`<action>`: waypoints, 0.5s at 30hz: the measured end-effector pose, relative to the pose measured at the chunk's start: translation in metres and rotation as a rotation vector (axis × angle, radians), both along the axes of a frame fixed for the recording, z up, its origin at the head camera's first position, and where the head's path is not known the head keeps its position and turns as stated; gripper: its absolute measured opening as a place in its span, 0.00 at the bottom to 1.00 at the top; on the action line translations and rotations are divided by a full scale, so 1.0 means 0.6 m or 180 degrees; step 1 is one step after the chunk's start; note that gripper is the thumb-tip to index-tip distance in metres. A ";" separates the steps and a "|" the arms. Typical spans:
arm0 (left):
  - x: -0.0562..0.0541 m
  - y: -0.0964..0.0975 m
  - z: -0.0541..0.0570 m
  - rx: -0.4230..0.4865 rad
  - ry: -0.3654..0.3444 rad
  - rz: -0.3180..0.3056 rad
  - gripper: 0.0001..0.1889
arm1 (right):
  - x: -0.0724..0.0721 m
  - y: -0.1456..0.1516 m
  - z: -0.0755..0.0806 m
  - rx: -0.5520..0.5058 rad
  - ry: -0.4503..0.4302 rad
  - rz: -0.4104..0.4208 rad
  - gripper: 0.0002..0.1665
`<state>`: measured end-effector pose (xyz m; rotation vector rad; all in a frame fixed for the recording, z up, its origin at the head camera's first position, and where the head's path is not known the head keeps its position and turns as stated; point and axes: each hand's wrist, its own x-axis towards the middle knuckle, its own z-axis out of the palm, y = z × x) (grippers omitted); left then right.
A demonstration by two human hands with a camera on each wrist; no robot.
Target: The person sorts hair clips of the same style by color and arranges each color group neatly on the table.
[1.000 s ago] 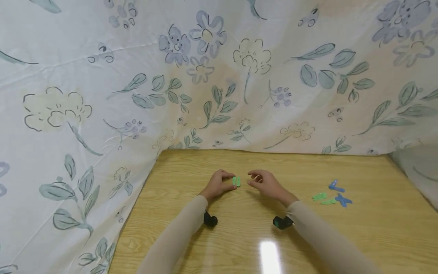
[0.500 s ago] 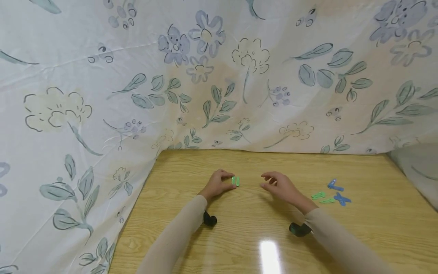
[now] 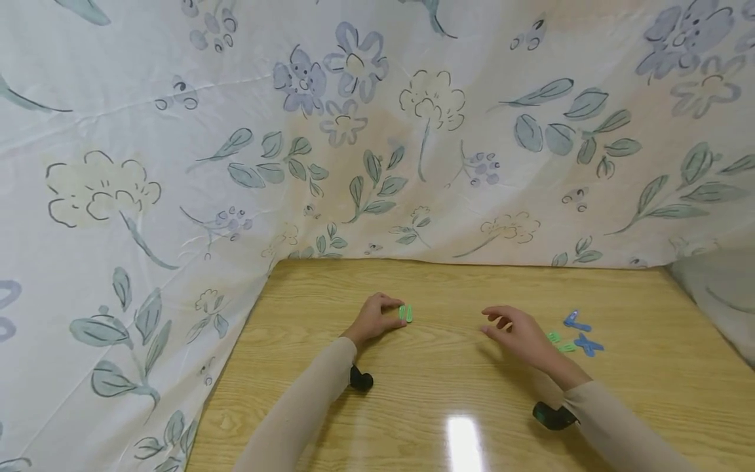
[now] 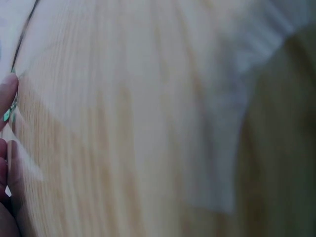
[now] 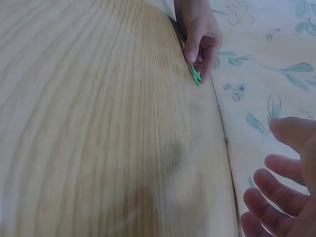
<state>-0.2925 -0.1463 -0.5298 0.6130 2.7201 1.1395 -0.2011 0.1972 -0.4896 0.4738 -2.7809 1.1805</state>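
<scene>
Two green snap hair clips lie side by side on the table in the head view. My left hand (image 3: 375,317) has its thumb and a fingertip at the two ends of the nearer green hair clip (image 3: 402,313), pinching it. Just right of it lies the second green clip (image 3: 409,313). The right wrist view shows green clips (image 5: 195,75) at the left hand's fingertips. Nothing is in my right hand (image 3: 522,335), whose fingers are loosely bent above the table, left of another group of clips. Its fingers (image 5: 279,190) are spread in the right wrist view.
Right of the right hand lie green clips (image 3: 568,347), partly covered by it, and blue clips (image 3: 588,345), some crossed, with more blue ones (image 3: 576,321) behind. Floral cloth (image 3: 354,164) hangs along the wooden table's (image 3: 425,373) back and left edges.
My right hand has moved right, away from the left hand and towards the clips on the right. The left hand and its two green clips have stayed in place.
</scene>
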 end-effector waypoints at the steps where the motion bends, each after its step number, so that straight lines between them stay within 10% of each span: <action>1: 0.000 0.000 -0.001 0.0004 -0.0004 -0.0006 0.26 | 0.003 0.005 0.000 0.0008 0.0000 -0.0021 0.24; 15: 0.003 0.001 0.001 -0.0023 -0.0048 0.0010 0.26 | 0.036 0.070 -0.012 -0.0049 0.0113 -0.0288 0.21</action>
